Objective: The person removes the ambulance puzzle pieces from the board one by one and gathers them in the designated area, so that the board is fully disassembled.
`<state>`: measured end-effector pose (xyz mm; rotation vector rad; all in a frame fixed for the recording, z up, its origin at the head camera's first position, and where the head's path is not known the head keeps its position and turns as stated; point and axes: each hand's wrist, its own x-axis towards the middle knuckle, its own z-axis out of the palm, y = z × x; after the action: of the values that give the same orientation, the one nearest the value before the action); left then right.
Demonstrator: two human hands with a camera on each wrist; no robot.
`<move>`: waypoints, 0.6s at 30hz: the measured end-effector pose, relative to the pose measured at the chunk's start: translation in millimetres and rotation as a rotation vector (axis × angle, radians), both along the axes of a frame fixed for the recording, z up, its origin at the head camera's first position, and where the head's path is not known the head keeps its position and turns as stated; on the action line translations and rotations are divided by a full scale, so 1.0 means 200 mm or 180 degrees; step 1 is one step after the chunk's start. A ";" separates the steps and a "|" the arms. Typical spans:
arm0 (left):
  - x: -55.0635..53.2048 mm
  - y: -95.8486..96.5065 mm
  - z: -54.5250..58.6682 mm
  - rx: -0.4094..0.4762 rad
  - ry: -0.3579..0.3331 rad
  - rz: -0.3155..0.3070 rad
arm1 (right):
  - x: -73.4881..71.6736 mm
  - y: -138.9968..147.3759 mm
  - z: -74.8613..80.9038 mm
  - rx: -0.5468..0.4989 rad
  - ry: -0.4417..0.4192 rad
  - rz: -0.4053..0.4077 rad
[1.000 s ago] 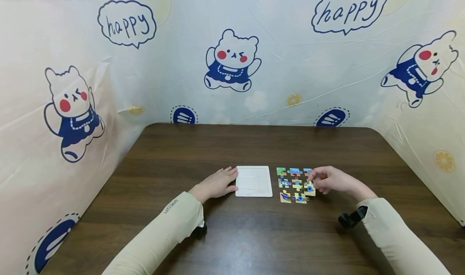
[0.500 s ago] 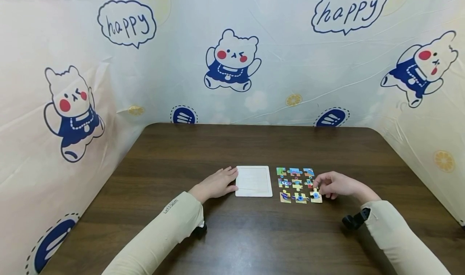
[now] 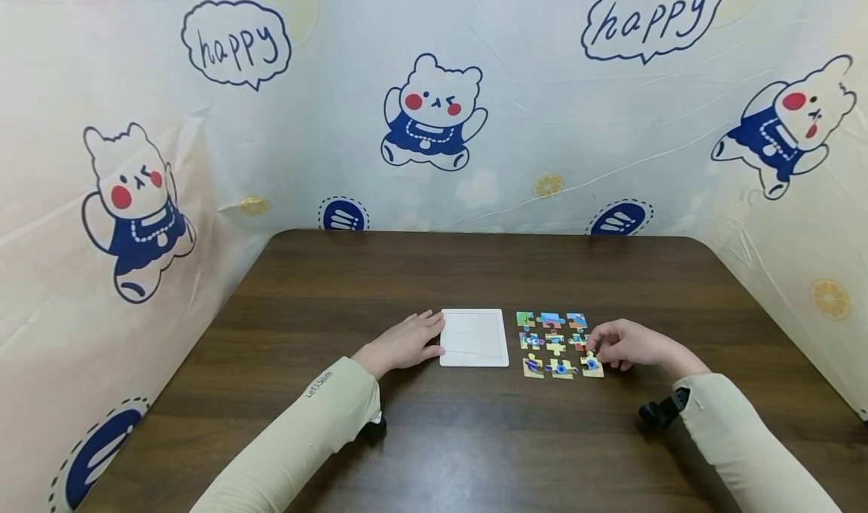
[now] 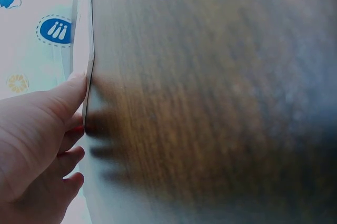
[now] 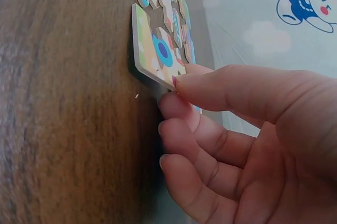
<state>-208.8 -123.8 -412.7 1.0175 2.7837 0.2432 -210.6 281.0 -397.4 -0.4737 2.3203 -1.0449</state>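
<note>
A white puzzle tray (image 3: 472, 338) lies flat near the middle of the table. Along its left edge rests my left hand (image 3: 407, 341), its fingers fairly straight and the thumb touching the rim, as the left wrist view shows. To the tray's right, loose jigsaw pieces (image 3: 554, 344) are laid in rows. At their near right corner, my right hand (image 3: 631, 343) pinches a yellow corner jigsaw piece (image 5: 158, 50) with a blue round print. Its near edge looks slightly raised from the table in the right wrist view. The thumb (image 5: 231, 90) hides part of that piece.
The brown wooden table (image 3: 434, 438) reaches back to a printed cloth backdrop (image 3: 529, 121) with cartoon bears. Dark wrist cameras sit under both cuffs, the right camera (image 3: 661, 411) close to the tabletop.
My right hand has carried the corner jigsaw piece right and nearer to me, uncovering pieces in the right column. It shifts slightly right in the last half second. The left hand stays put.
</note>
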 end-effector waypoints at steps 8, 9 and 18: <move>-0.01 0.00 -0.01 0.0011 0.0003 -0.0014 | 0.00 0.00 0.00 0.0004 -0.0007 -0.0047; 0.00 0.00 0.00 0.0012 -0.0003 -0.0007 | 0.00 0.00 0.00 0.0006 0.0000 -0.0046; 0.01 -0.01 0.00 0.0063 -0.0029 0.0000 | 0.00 -0.02 0.01 0.0016 0.0019 -0.0092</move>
<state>-207.8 -125.4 -412.4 1.0183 2.7784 0.2752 -210.7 276.8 -396.0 -0.4431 2.3410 -1.0523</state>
